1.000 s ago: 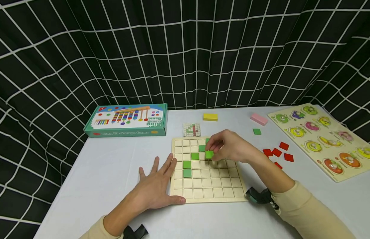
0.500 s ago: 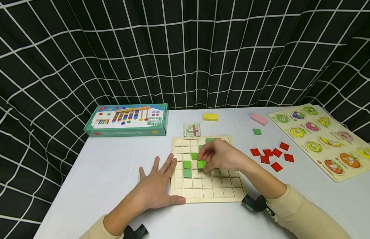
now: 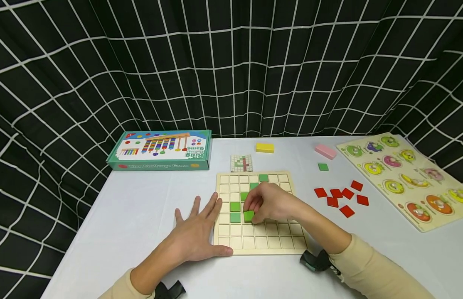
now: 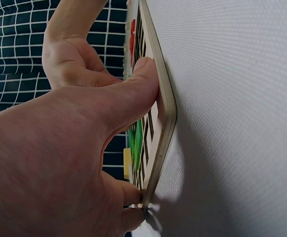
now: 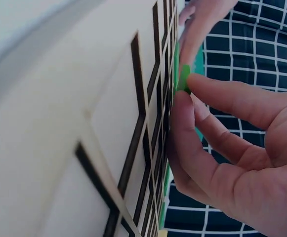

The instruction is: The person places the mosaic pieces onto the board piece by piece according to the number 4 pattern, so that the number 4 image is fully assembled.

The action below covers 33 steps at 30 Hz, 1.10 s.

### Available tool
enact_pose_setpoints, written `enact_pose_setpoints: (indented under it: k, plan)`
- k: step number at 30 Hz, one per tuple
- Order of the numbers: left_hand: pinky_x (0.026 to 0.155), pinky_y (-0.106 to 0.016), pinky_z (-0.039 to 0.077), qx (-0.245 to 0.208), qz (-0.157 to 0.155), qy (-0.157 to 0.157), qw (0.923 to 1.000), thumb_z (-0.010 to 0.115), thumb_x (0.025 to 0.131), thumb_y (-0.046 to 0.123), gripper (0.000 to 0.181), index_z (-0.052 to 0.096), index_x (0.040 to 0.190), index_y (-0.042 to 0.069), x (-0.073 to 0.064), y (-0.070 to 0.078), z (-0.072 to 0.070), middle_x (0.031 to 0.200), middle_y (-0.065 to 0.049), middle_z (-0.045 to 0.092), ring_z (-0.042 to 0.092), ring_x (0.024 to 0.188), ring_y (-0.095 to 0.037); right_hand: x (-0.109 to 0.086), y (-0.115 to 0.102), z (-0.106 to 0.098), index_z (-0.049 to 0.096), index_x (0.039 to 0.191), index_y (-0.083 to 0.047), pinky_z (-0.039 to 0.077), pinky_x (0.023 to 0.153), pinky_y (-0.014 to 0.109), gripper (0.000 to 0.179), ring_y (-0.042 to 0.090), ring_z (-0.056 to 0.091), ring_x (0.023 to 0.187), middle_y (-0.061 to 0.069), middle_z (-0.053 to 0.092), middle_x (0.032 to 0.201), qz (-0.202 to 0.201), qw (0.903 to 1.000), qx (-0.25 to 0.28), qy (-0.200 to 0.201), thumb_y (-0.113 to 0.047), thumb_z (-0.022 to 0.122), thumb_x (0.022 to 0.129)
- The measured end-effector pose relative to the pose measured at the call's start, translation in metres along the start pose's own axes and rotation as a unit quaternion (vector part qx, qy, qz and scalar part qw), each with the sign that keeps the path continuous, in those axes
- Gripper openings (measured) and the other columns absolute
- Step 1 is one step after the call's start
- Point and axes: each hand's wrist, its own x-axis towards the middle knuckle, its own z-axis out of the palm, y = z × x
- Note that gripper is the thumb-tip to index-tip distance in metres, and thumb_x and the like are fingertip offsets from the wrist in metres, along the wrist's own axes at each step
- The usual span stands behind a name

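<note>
A pale wooden grid board (image 3: 267, 245) lies flat on the white table. My left hand (image 3: 192, 238) rests at its left side with fingers spread, the thumb on the near left corner and fingertips on the left edge. Between thumb and fingers, my right hand (image 3: 276, 202) pinches a green square tile (image 3: 248, 216), also visible as a green tile (image 5: 184, 78) in the right wrist view. It is just right of a lighter green tile (image 3: 235, 217) set in a cell. Several other green tiles (image 3: 235, 206) run diagonally up the board, partly hidden by the right hand.
Behind the board lies a small pattern card (image 3: 241, 163). A yellow block (image 3: 265, 148), a pink block (image 3: 326, 151), a loose green tile (image 3: 323, 167) and several red tiles (image 3: 347, 211) lie around. A game box (image 3: 160, 150) stands left; a fruit puzzle board (image 3: 407, 178) lies right.
My right hand has moved left and toward me across the board with the green tile in its pinch, uncovering upper green tiles and some red ones. The left hand has stayed in place.
</note>
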Motion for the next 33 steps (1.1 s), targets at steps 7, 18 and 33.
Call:
enact_pose_setpoints:
  k: [7, 18, 33]
  plan:
    - [0.102, -0.091, 0.020, -0.001, 0.000, 0.000, 1.0000, 0.072, 0.076, 0.081, 0.125, 0.019, 0.168, 0.016, 0.000, 0.000, 0.000, 0.177, 0.001, 0.007, 0.014, 0.158, -0.050, 0.002, -0.002, 0.005, 0.077, 0.088, -0.010, 0.054, 0.073, 0.028, 0.028, 0.014, 0.061, 0.076, 0.005, 0.069, 0.082, -0.004, 0.9995, -0.032, -0.001, 0.007, 0.087, 0.068]
    - [0.102, -0.091, 0.019, -0.003, 0.000, 0.000, 1.0000, 0.072, 0.076, 0.081, 0.125, 0.019, 0.168, 0.016, 0.000, 0.000, 0.001, 0.177, 0.001, 0.007, 0.014, 0.158, -0.050, 0.005, -0.005, 0.007, 0.077, 0.087, -0.008, 0.054, 0.071, 0.025, 0.031, 0.013, 0.060, 0.075, 0.004, 0.070, 0.081, -0.011, 0.9990, -0.043, 0.003, 0.011, 0.088, 0.065]
    - [0.103, -0.091, 0.018, -0.006, 0.000, 0.000, 1.0000, 0.073, 0.076, 0.080, 0.125, 0.019, 0.168, 0.016, 0.000, 0.001, 0.001, 0.177, 0.000, 0.008, 0.013, 0.158, -0.051, 0.000, -0.003, -0.004, 0.077, 0.091, -0.010, 0.054, 0.075, 0.029, 0.027, 0.015, 0.063, 0.078, 0.004, 0.072, 0.088, -0.015, 0.9995, -0.028, -0.003, 0.005, 0.087, 0.071]
